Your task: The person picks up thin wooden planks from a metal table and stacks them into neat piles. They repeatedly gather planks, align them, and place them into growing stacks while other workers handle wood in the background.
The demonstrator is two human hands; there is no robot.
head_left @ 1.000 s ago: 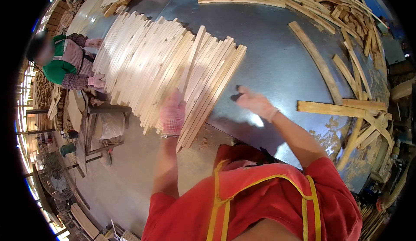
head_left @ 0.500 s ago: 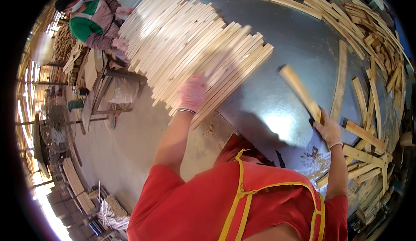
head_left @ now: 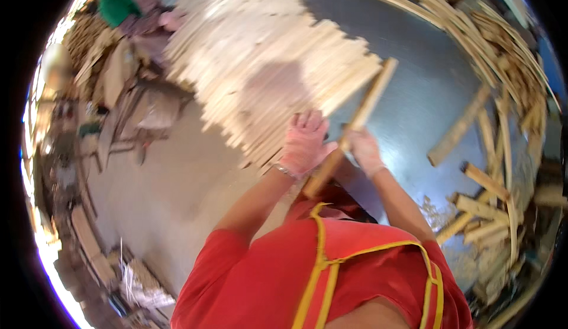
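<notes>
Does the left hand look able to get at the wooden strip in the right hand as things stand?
Probably yes: the left hand is open, right beside the wooden strip that the right hand grips, and nothing visible blocks the way between them.

Just left of the right hand (head_left: 364, 151)'s grip on the stick (head_left: 368, 101) is the left hand (head_left: 305, 144); ahead-left, slats (head_left: 266, 45) on the table (head_left: 411, 101); farther left, a co-worker (head_left: 121, 6); right, boards (head_left: 459, 125); far ahead-right, a pile (head_left: 506, 63).
</notes>
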